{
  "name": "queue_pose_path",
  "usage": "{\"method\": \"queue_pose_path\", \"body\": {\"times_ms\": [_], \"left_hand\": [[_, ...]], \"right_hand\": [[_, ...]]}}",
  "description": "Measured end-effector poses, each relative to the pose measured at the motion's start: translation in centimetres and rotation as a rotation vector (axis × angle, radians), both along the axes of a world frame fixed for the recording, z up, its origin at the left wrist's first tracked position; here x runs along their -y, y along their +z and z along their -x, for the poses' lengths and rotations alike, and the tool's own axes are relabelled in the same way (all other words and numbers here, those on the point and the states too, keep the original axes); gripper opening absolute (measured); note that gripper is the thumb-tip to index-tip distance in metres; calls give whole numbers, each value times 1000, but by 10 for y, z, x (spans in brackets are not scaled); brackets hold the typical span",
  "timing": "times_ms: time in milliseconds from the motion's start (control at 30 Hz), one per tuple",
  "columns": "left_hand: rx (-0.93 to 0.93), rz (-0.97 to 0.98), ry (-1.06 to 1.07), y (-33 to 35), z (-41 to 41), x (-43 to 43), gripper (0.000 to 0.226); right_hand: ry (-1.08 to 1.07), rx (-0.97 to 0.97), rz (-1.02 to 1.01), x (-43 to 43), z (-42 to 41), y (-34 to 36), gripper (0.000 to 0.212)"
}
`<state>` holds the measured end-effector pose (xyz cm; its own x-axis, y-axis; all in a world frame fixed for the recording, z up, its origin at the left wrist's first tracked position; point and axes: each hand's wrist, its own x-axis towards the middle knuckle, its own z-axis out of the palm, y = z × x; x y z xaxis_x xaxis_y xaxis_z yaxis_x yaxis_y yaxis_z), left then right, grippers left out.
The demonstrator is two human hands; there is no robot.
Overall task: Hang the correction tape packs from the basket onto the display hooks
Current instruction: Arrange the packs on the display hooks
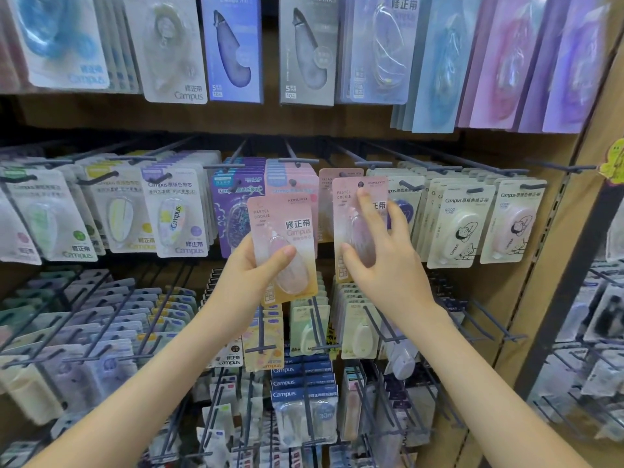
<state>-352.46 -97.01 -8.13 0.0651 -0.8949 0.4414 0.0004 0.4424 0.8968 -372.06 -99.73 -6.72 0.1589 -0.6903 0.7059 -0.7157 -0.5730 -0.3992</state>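
My left hand (256, 268) grips a pink-to-orange correction tape pack (283, 231) by its lower half, thumb across the blister, held upright in front of the middle row. My right hand (381, 251) holds a second pink pack (351, 211) of the same kind, thumb on its lower front and forefinger stretched up near the hang hole at the top. That pack's hole sits at the tip of a dark display hook (360, 184), just before another pink pack (334, 184) hanging behind it. The basket is out of view.
Rows of hanging packs fill the rack: white Campus packs (175, 214) to the left, cream packs (459, 224) to the right, larger blue and grey packs (233, 45) above. Bare hook ends (263, 349) jut out below my wrists. A brown side panel (557, 265) bounds the right.
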Motion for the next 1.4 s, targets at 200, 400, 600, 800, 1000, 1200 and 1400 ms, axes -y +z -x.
{"method": "queue_pose_path", "body": {"times_ms": [200,400,600,800,1000,1200,1400], "left_hand": [[28,19,-10,3,5,4,43],[47,34,-29,8,8,9,44],[66,29,-18,7,11,15,45],[135,50,-13,6,13,15,37],[221,100,-27,13,34,17,36],[331,167,-1,16,47,24,39],[432,234,39,19,54,25,46]], "right_hand": [[-5,7,-28,1,2,3,72],[4,-64,-169,20,-5,14,73],[-40,-140,-302,52,-20,26,73],[158,211,-99,19,-11,13,54],[390,402,-130,-3,-12,5,74],[364,492,-130,-1,0,4,72],[321,477,-142,-1,2,9,76]]}}
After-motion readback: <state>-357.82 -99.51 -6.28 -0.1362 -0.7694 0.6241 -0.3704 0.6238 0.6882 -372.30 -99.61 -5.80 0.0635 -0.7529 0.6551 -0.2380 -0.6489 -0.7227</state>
